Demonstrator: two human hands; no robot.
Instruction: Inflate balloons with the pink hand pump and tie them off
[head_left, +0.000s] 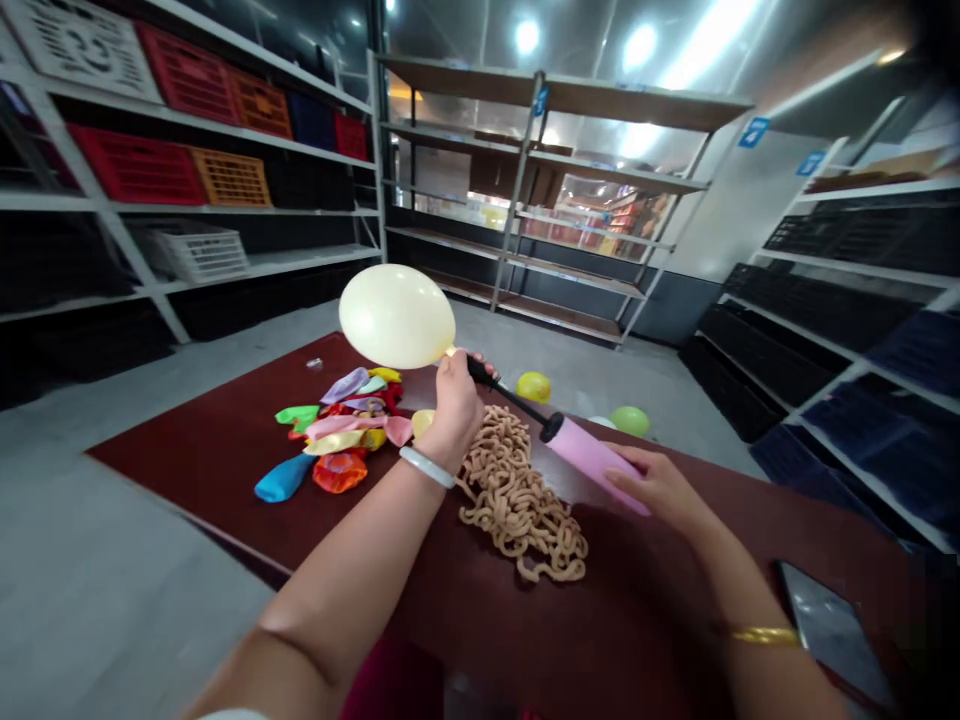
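Note:
An inflated cream balloon (397, 318) sits on the tip of a hand balloon pump with a pink barrel (589, 458) and a black handle end. My left hand (459, 400) is closed around the balloon's neck and the pump's black end. Lower right, my right hand (664, 488) grips the pink barrel. A black rod shows between the two halves, so the pump is drawn out. Beneath it lies a heap of tan, knobbly cord (521, 500). Left of my left hand, several limp balloons (341, 430) in mixed colours are piled on the dark red table (195, 460).
A phone (836, 625) lies by my right forearm. Beyond the table, a yellow balloon (533, 387) and a green balloon (630, 421) are on the floor. Shelves with plastic crates (139, 165) stand left; a metal rack (517, 180) is behind, and dark stacked shelves (862, 300) stand right.

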